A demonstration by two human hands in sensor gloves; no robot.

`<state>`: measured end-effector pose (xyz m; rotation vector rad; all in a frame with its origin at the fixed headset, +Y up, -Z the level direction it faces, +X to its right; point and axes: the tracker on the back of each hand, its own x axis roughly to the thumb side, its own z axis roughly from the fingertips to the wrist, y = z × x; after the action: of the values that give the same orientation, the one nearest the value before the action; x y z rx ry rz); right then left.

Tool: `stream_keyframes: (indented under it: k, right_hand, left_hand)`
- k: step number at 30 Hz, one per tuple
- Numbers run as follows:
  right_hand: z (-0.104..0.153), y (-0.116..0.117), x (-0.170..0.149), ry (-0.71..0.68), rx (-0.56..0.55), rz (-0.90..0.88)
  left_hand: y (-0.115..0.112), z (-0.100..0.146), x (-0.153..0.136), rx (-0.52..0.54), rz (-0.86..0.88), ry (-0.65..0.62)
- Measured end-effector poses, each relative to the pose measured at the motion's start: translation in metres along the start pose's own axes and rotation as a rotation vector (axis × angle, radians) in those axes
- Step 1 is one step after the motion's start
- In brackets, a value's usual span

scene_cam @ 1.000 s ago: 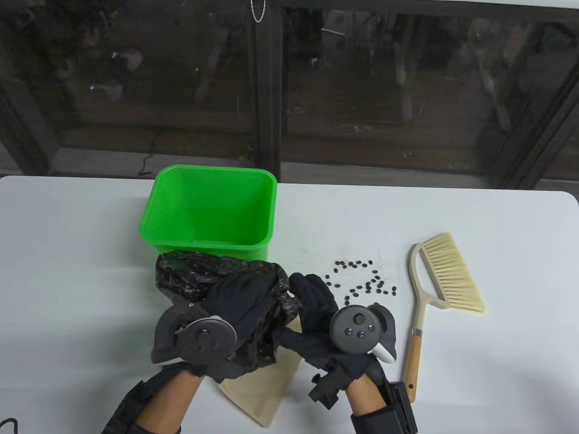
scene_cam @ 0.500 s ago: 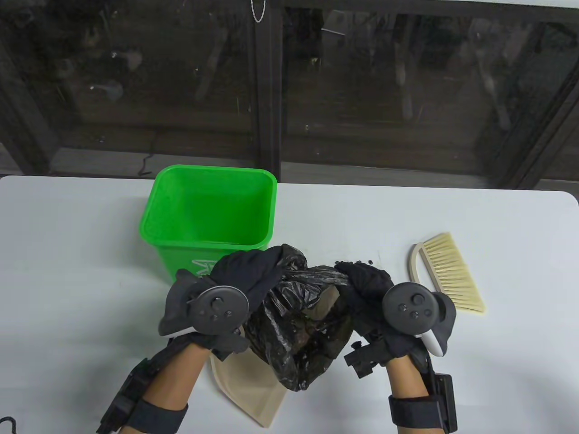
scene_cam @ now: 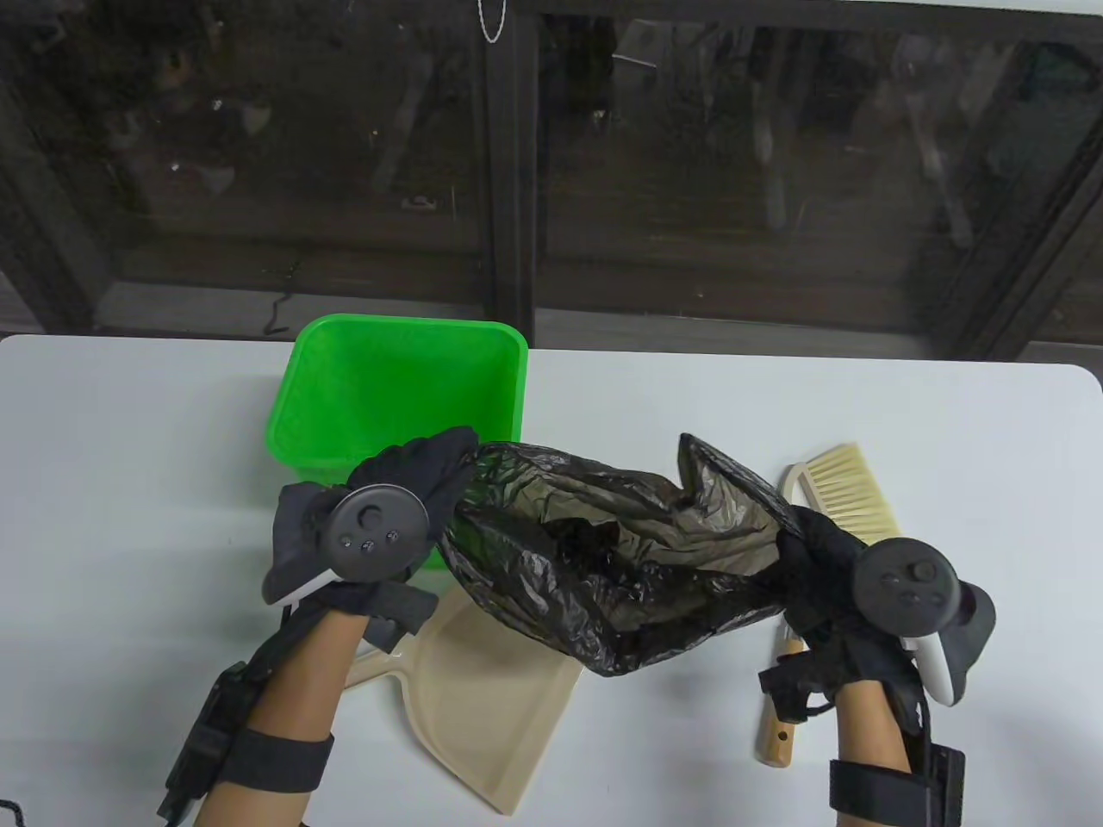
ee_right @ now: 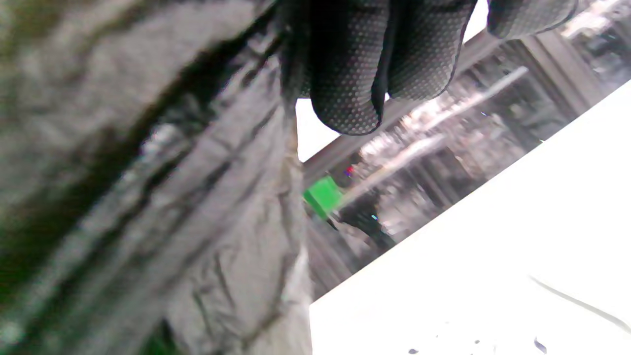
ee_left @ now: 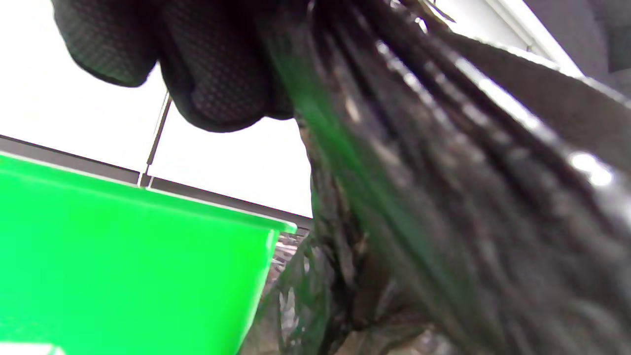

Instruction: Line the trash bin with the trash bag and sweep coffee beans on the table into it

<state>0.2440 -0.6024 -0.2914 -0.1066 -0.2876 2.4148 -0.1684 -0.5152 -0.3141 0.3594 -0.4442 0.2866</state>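
Bag: bunched between the hands a second ago, now stretched wide above the table. Left hand: shifted left, gripping one end by the bin. Right hand: moved right over the brush. Beans: now hidden. Dustpan: more exposed.

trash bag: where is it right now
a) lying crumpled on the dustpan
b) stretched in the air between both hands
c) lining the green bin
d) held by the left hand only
b: the trash bag is pulled wide between the left hand and the right hand, each gripping one end, in front of the green bin, not in it.
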Motion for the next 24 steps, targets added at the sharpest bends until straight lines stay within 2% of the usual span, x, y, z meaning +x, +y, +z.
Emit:
stream_keyframes:
  k: [5,11,15,18,21,24]
  right_hand:
    - [0.005,-0.001,-0.034,0.047,0.006,-0.022]
    - [0.008,-0.011,-0.038,-0.001,0.106,-0.16]
    - [0.006,-0.026,-0.012,-0.111,0.071,-0.219]
    - [0.007,-0.027,0.016,-0.232,0.091,-0.209]
    - [0.011,-0.017,0.048,-0.373,0.167,-0.18]
    - [0.019,0.001,0.083,-0.51,0.333,-0.132]
  left_hand:
    - [0.006,-0.006,-0.004,-0.007,-0.048,0.033]
    - [0.007,-0.009,-0.007,-0.051,-0.09,0.051]
    - [0.006,-0.01,0.001,-0.071,-0.127,0.022]
    - [0.005,-0.013,0.009,-0.083,-0.143,-0.005]
    - [0.004,-0.016,0.018,-0.09,-0.161,-0.029]
    - [0.005,-0.02,0.028,-0.102,-0.178,-0.056]
